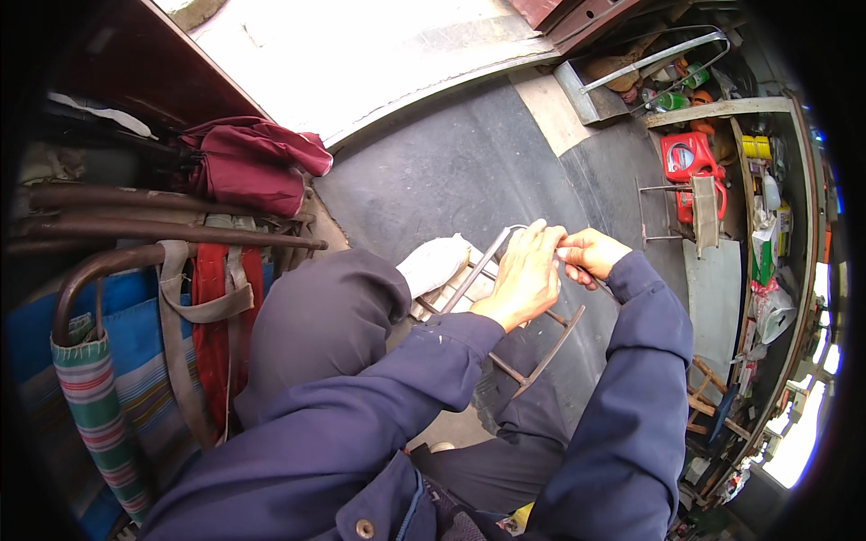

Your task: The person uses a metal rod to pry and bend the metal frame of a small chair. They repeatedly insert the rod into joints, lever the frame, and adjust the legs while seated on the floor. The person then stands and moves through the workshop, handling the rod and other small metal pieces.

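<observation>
Between my knees stands a small frame of metal tubes (552,350), shaped like the legs of a low stool. My left hand (525,279) lies across its upper part, back of the hand up and fingers bent over it. Close beside those fingertips, my right hand (588,256) is closed in a pinch. What sits between its thumb and fingers is too small to make out. A thin curved wire or cord (516,227) shows at the top of the frame, just past my left hand. Something white (435,265), perhaps a shoe, is left of the frame.
Folded tubular chairs (135,254) and a maroon umbrella (257,162) crowd the left side. On the right are a small stool with a beige seat (706,212), red jugs (690,162) and cluttered shelves (756,261). A metal dustpan-like tray (586,95) stands near the doorway.
</observation>
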Motion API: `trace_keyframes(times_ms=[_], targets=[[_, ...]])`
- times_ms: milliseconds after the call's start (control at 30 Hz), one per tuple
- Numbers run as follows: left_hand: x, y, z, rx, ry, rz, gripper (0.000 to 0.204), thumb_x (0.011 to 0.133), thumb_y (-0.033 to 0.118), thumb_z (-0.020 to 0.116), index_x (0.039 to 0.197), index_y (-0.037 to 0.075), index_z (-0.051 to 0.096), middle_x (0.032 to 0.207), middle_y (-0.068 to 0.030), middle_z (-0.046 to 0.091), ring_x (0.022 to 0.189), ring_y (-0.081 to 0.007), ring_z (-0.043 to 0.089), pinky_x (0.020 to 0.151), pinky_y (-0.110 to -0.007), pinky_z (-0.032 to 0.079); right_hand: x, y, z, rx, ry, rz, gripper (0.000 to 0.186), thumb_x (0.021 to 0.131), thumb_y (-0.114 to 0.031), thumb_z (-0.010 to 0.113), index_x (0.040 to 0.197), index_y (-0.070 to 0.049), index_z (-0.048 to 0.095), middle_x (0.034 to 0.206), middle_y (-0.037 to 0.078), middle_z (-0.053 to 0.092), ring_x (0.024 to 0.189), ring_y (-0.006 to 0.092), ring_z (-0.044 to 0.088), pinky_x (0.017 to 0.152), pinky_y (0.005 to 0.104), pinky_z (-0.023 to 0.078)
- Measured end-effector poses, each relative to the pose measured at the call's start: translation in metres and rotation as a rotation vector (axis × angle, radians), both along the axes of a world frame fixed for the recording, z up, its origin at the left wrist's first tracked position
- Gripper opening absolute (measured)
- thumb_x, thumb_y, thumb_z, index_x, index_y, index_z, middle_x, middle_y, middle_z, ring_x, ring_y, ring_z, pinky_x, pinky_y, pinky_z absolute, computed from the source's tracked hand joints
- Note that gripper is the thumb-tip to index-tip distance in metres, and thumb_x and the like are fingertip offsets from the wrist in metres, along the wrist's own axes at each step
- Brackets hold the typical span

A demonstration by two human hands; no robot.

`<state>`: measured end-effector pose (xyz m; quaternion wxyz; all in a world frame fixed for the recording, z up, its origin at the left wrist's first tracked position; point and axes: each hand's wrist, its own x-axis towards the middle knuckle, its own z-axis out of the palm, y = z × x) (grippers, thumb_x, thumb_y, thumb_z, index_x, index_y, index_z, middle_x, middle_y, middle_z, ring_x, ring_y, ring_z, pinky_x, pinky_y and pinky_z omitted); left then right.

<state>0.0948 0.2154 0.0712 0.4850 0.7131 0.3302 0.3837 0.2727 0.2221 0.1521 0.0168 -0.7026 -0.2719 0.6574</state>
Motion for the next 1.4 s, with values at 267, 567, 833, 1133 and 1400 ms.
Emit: trace_keyframes(times_ms=[267,567,833,1133,1400], targets=[[0.011,0.012,-0.023,0.027,-0.012,-0.090,0.024,0.082,0.003,0.069,0.106,0.006,0.070,0.094,-0.0111,0.061,0.094,-0.0338,0.059,0.085,-0.043,0.046,0.010,-0.015,0.023,0.154,0.103,-0.024,0.031,0.105,-0.019,0.053,0.123,0.002,0.065,0.079,0.007,0.067,0.060,0.0121,0.061,0.055,0.0271,0.051],[0.019,0.019,-0.020,-0.008,-0.034,0.021,0.020,0.084,0.006,0.070,0.103,0.009,0.074,0.083,-0.0097,0.060,0.088,-0.0317,0.061,0.077,-0.043,0.050,-0.024,-0.095,0.016,0.949,-0.283,-0.430,0.058,0.095,-0.009,0.066,0.148,0.003,0.046,0.142,0.020,0.057,0.135,0.0277,0.053,0.113,0.0378,0.042],[0.024,0.032,-0.029,-0.030,0.043,0.012,0.013,0.090,0.014,0.071,0.100,0.008,0.074,0.083,-0.0116,0.064,0.086,-0.0345,0.064,0.077,-0.044,0.052,-0.067,-0.029,-0.038,1.270,-0.203,-0.699,0.035,0.110,-0.025,0.042,0.104,0.003,0.063,0.103,0.013,0.069,0.099,0.0207,0.067,0.093,0.0345,0.053],[0.007,0.097,-0.025,-0.392,0.029,-0.464,0.016,0.094,0.010,0.065,0.103,0.000,0.073,0.089,-0.0033,0.071,0.084,-0.0095,0.061,0.081,-0.031,0.051,-0.065,0.010,-0.050,1.315,-0.097,-0.676,0.025,0.106,-0.019,0.050,0.088,-0.004,0.060,0.082,0.000,0.057,0.073,0.0086,0.052,0.069,0.0251,0.046],[0.008,0.119,-0.013,-0.449,0.185,-0.524,0.018,0.090,0.010,0.072,0.105,0.001,0.076,0.089,-0.0078,0.075,0.087,-0.0121,0.065,0.084,-0.032,0.052,-0.054,0.026,-0.039,1.153,-0.125,-0.619,0.027,0.104,-0.023,0.051,0.087,-0.004,0.060,0.075,0.002,0.058,0.067,0.0107,0.054,0.066,0.0275,0.048]])
